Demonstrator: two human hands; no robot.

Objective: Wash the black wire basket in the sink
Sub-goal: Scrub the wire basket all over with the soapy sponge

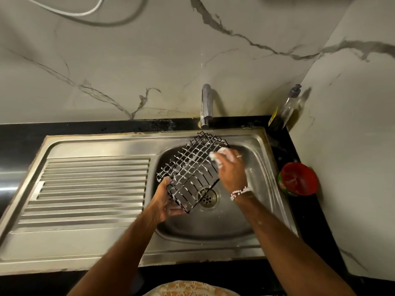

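The black wire basket point(190, 167) is held tilted above the steel sink bowl point(230, 223), its wires streaked with white foam. My left hand point(165, 202) grips its lower corner from below, thumb on the near edge. My right hand point(232, 167), covered in suds, presses a small foamy scrubber point(214, 155) against the basket's upper right side. A beaded bracelet sits on the right wrist. The drain point(207, 198) shows just under the basket.
The chrome tap point(206, 105) stands behind the bowl with no water running. A ribbed steel drainboard point(89, 189) lies to the left. A dish soap bottle point(284, 107) stands in the back right corner, and a red tub point(298, 179) sits on the black counter to the right.
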